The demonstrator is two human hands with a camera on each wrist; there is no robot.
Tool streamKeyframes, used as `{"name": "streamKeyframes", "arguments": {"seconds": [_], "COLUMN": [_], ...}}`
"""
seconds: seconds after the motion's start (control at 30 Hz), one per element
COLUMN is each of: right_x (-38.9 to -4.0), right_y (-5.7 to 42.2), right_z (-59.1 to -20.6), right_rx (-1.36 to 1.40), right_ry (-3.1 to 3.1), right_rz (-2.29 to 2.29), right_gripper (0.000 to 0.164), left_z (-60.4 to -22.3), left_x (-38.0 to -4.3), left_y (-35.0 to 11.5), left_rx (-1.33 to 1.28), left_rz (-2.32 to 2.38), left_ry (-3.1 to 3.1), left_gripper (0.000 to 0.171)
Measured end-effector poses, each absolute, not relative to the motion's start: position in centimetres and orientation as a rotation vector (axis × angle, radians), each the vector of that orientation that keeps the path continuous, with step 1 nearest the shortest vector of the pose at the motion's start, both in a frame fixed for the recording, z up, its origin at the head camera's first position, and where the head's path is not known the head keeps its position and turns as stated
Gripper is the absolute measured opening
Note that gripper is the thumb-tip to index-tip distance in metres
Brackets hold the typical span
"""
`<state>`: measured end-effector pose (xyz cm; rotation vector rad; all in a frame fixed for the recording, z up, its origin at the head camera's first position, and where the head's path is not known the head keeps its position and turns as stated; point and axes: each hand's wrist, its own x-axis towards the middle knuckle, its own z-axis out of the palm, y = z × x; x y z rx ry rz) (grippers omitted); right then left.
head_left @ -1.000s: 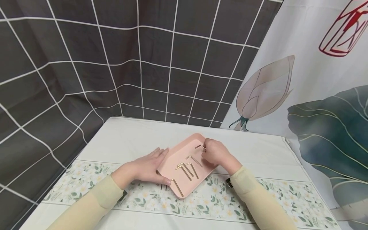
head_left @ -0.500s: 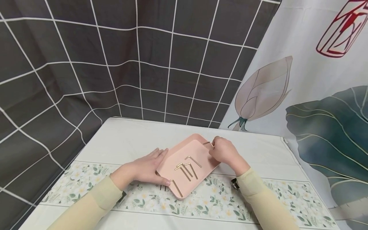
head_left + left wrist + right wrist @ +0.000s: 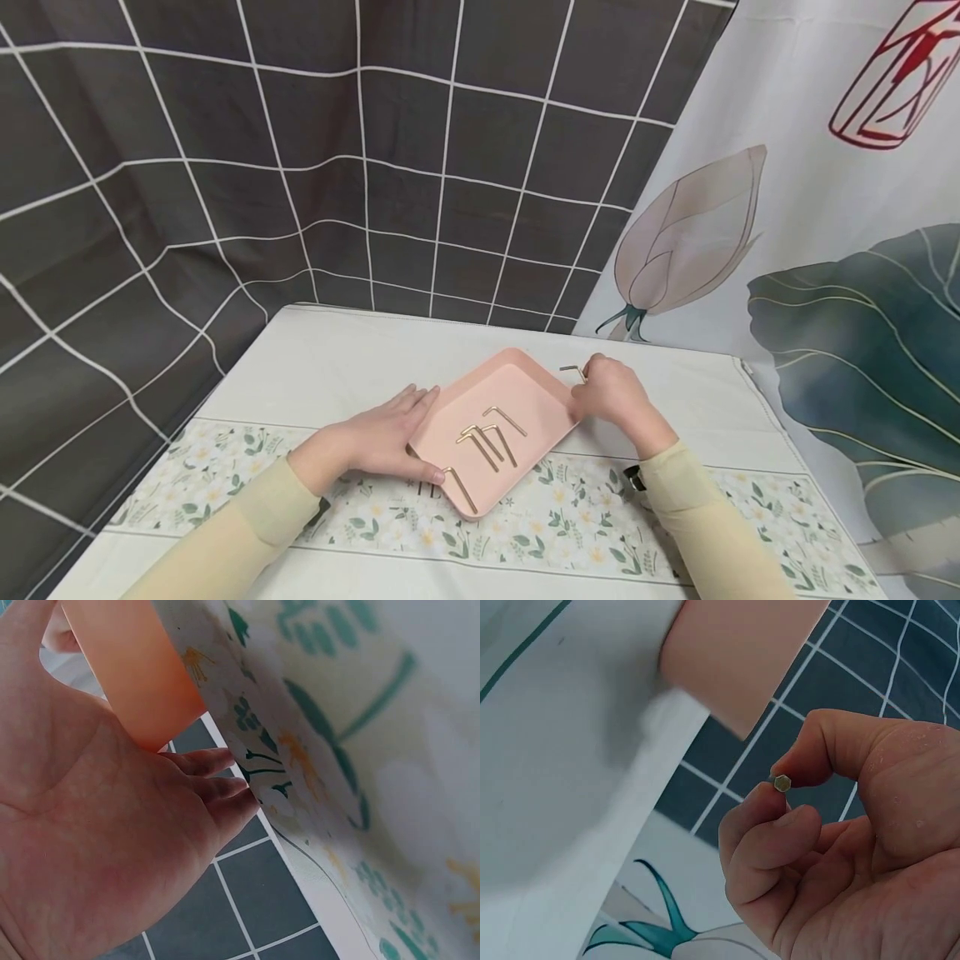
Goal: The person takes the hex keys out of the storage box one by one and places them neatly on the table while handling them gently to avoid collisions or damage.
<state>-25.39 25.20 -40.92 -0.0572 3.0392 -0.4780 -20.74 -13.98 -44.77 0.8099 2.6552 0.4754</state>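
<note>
In the head view a pink tray [image 3: 517,385] sits at an angle on the table. My left hand [image 3: 378,437] rests against its left side, fingers straight and spread, the thumb tip at the near-left rim. My right hand [image 3: 611,390] is just past the right rim, pinching a gold hex key [image 3: 572,368] between thumb and index finger. In the right wrist view the six-sided end of that hex key [image 3: 782,783] points at the camera. Inside the tray lie one hex key [image 3: 506,422] toward the middle, a cluster of hex keys [image 3: 491,450], and another hex key [image 3: 462,492] near the left thumb.
A white tablecloth [image 3: 375,350] with a flowered band [image 3: 570,533] covers the table. Behind it hangs a dark curtain with white grid lines [image 3: 405,200], and a white curtain with plant prints [image 3: 697,292] hangs at the right.
The right hand has moved rightward with the hex key, from over the tray's far right part to outside its right rim. The left hand, tray and other hex keys have stayed put.
</note>
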Motion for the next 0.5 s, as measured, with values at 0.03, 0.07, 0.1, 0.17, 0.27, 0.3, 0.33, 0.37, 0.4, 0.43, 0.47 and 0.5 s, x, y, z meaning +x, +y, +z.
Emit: {"name": "streamKeyframes", "arguments": {"seconds": [0.03, 0.07, 0.1, 0.17, 0.27, 0.3, 0.33, 0.37, 0.4, 0.43, 0.47, 0.5], "right_x": [-25.4, -25.4, -25.5, -25.5, -25.7, -25.7, -25.7, -25.7, -25.7, -25.7, -25.7, -25.8], "right_y": [25.4, 25.7, 25.9, 26.3, 26.9, 27.1, 27.3, 27.5, 27.7, 27.9, 28.0, 28.2], "right_z": [-41.0, -41.0, -41.1, -41.2, -41.4, -41.5, -41.6, -41.7, -41.8, -41.9, -42.0, -42.1], "right_rx": [-0.05, -0.046, -0.041, -0.034, -0.036, -0.038, -0.039, -0.035, -0.032, -0.026, -0.025, -0.022], "right_ry": [3.044, 3.049, 3.053, 3.059, 3.072, 3.076, 3.081, 3.082, 3.082, 3.08, 3.081, 3.08], "right_rz": [-0.476, -0.477, -0.481, -0.493, -0.502, -0.5, -0.496, -0.491, -0.485, -0.48, -0.473, -0.465], "right_gripper": [0.024, 0.021, 0.017, 0.013, 0.024, 0.026, 0.027, 0.027, 0.026, 0.025, 0.024, 0.023], "left_z": [-44.8, -44.8, -44.8, -44.8, -44.8, -44.8, -44.8, -44.8, -44.7, -44.7, -44.7, -44.6], "left_x": [-20.7, -20.8, -20.8, -20.8, -20.8, -20.8, -20.8, -20.8, -20.8, -20.8, -20.8, -20.8], "left_y": [-14.0, -14.0, -14.0, -14.0, -14.0, -14.0, -14.0, -14.0, -14.0, -14.0, -14.0, -14.0], "left_rx": [0.81, 0.809, 0.809, 0.81, 0.812, 0.813, 0.813, 0.814, 0.815, 0.816, 0.816, 0.817], "left_rz": [0.475, 0.474, 0.473, 0.47, 0.468, 0.467, 0.467, 0.466, 0.467, 0.465, 0.465, 0.464], "left_ry": [2.655, 2.655, 2.655, 2.655, 2.656, 2.656, 2.656, 2.655, 2.654, 2.654, 2.652, 2.651], "left_gripper": [0.143, 0.143, 0.143, 0.143, 0.143, 0.143, 0.143, 0.143, 0.143, 0.143, 0.143, 0.143]}}
